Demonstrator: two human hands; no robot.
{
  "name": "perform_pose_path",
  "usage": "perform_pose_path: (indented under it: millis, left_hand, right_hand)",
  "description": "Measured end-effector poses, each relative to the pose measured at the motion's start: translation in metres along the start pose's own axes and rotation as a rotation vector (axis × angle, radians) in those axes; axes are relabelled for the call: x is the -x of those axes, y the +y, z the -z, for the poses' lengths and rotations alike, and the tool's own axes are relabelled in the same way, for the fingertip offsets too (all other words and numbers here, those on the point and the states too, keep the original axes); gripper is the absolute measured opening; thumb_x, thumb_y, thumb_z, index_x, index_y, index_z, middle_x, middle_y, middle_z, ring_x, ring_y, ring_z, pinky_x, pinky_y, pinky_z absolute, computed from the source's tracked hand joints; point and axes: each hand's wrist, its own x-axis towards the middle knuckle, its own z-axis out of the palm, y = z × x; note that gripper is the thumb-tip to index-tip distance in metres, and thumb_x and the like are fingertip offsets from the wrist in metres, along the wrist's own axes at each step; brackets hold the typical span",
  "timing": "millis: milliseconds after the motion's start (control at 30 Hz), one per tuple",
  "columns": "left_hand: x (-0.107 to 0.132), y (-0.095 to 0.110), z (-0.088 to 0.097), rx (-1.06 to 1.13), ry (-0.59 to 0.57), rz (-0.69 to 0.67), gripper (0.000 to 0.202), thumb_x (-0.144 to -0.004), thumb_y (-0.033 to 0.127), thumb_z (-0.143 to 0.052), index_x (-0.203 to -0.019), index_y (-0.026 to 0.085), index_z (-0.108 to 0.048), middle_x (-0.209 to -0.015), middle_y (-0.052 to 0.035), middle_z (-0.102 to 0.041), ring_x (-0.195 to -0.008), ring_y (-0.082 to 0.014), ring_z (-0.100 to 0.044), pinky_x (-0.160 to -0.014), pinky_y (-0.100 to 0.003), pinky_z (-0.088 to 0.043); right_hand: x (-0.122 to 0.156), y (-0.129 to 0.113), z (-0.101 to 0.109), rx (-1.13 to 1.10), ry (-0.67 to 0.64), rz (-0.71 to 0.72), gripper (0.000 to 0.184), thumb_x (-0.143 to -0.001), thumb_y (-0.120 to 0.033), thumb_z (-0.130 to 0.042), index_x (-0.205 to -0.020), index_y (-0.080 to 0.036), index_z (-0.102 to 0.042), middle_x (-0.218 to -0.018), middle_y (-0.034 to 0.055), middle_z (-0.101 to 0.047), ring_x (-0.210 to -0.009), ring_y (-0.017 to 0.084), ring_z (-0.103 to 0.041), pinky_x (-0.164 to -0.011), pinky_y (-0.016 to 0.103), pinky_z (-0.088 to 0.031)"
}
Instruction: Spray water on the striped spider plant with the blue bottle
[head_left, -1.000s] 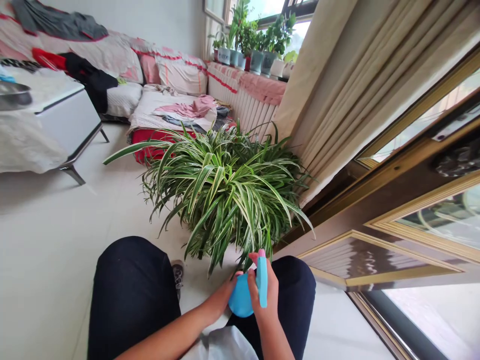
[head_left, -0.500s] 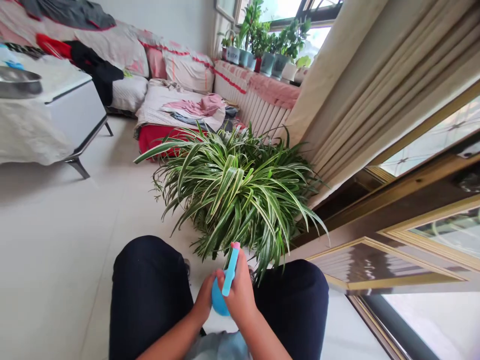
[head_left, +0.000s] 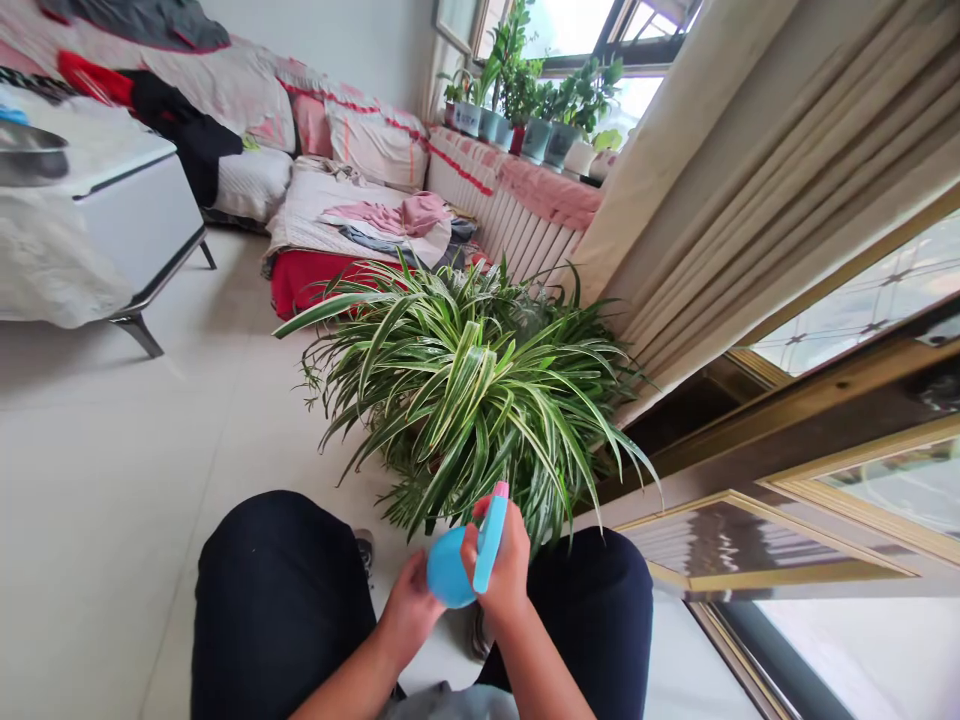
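Note:
A blue spray bottle (head_left: 450,568) with a pink-tipped nozzle sits between my two hands, just above my knees. My right hand (head_left: 507,578) is wrapped round its spray head, fingers closed. My left hand (head_left: 409,608) cups the round blue body from below and the left. The nozzle points at a big spider plant (head_left: 469,385) with striped green and white leaves, which stands on the floor right in front of my knees.
A beige curtain (head_left: 720,190) and a wood-framed glass door (head_left: 825,470) run along the right. Several potted plants (head_left: 540,100) line the windowsill. A cloth-covered low table (head_left: 90,220) stands at the left, cushions and bedding behind it. Pale tiled floor (head_left: 112,480) spreads on the left.
Both hands have lifted the bottle a little, closer to the plant's leaves. The view has shifted slightly, with the bottle held in the same grip.

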Motion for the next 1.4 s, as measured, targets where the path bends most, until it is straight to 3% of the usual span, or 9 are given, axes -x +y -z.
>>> perform_pose_path:
  millis: [400,567,767,867,967,1067,1200,1267,1400]
  left_hand:
    - [-0.006,-0.001,0.005,0.613,-0.411,0.057,0.029,-0.091,0.034,-0.053,-0.110,0.019,-0.069,-0.117,-0.0054,-0.072,-0.113,-0.0196,-0.063,-0.104,-0.034,-0.043]
    - [-0.001,0.003,0.000,0.429,-0.379,-0.133,0.036,-0.080,0.038,-0.070,-0.114,0.025,-0.068,-0.123,-0.0012,-0.070,-0.119,-0.0197,-0.061,-0.101,-0.027,-0.047]
    - [-0.005,-0.003,0.002,0.386,-0.289,-0.203,0.033,-0.074,0.056,-0.068,-0.099,0.036,-0.072,-0.111,0.0081,-0.074,-0.119,-0.0185,-0.061,-0.099,-0.026,-0.049]
    - [-0.008,0.001,0.007,0.328,-0.255,-0.216,0.042,-0.075,0.062,-0.062,-0.109,0.037,-0.068,-0.115,0.0040,-0.072,-0.121,-0.0235,-0.060,-0.101,-0.035,-0.048]
    - [-0.002,0.016,0.011,0.061,-0.145,-0.265,0.068,-0.071,0.065,-0.065,-0.129,0.032,-0.055,-0.131,-0.0083,-0.063,-0.126,-0.0330,-0.055,-0.107,-0.051,-0.042]
    - [0.018,0.046,0.004,-0.501,-0.014,-0.483,0.085,-0.073,0.062,-0.065,-0.144,0.029,-0.034,-0.153,-0.0150,-0.038,-0.139,-0.0357,-0.036,-0.116,-0.058,-0.024]
    - [0.046,0.102,-0.028,-1.029,-0.309,-0.626,0.092,-0.076,0.045,-0.069,-0.150,0.032,-0.016,-0.157,-0.0108,-0.030,-0.144,-0.0348,-0.027,-0.116,-0.065,0.004]
    - [0.056,0.126,-0.048,-1.113,-0.415,-0.652,0.083,-0.076,0.033,-0.065,-0.148,0.033,-0.022,-0.155,-0.0079,-0.034,-0.142,-0.0348,-0.030,-0.116,-0.066,0.000]
    - [0.067,0.144,-0.072,-0.926,-0.487,-0.668,0.076,-0.064,0.024,-0.070,-0.133,0.029,-0.038,-0.130,-0.0063,-0.056,-0.112,-0.0264,-0.059,-0.102,-0.046,-0.047]
  right_hand:
    - [-0.018,0.015,0.014,-0.282,-0.118,-0.079,0.064,-0.084,-0.034,-0.059,-0.142,-0.025,-0.034,-0.133,0.0119,-0.056,-0.121,0.027,-0.055,-0.099,0.046,-0.046]
    - [-0.025,-0.001,0.002,-0.232,-0.093,-0.099,0.031,-0.079,-0.026,-0.058,-0.110,-0.022,-0.057,-0.102,0.0055,-0.066,-0.093,0.022,-0.065,-0.082,0.037,-0.052]
    - [-0.039,-0.024,-0.018,-0.135,-0.021,-0.113,0.016,-0.076,-0.030,-0.058,-0.088,-0.020,-0.056,-0.074,-0.0013,-0.059,-0.060,0.014,-0.058,-0.058,0.028,-0.049]
    - [-0.034,-0.029,-0.016,-0.118,0.038,-0.114,0.012,-0.078,-0.029,-0.058,-0.084,-0.020,-0.054,-0.066,-0.0038,-0.055,-0.053,0.012,-0.054,-0.053,0.025,-0.047]
    - [-0.025,-0.029,0.000,-0.070,0.104,-0.085,0.020,-0.081,-0.031,-0.058,-0.097,-0.020,-0.057,-0.086,0.0033,-0.064,-0.071,0.017,-0.063,-0.061,0.029,-0.051]
    - [-0.015,-0.028,0.019,0.002,0.120,-0.069,0.029,-0.084,-0.036,-0.058,-0.108,-0.020,-0.054,-0.103,0.0084,-0.062,-0.092,0.023,-0.062,-0.075,0.037,-0.052]
    - [0.003,-0.039,0.031,-0.011,-0.003,-0.058,0.043,-0.084,-0.040,-0.062,-0.119,-0.020,-0.047,-0.106,0.0100,-0.054,-0.100,0.026,-0.056,-0.081,0.043,-0.051]
    - [0.012,-0.047,0.033,-0.083,-0.115,-0.006,0.048,-0.086,-0.038,-0.059,-0.127,-0.021,-0.042,-0.118,0.0127,-0.047,-0.109,0.028,-0.052,-0.089,0.048,-0.049]
    - [0.016,-0.054,0.042,-0.207,-0.347,0.041,0.061,-0.088,-0.034,-0.057,-0.141,-0.024,-0.028,-0.143,0.0161,-0.023,-0.130,0.031,-0.039,-0.101,0.049,-0.045]
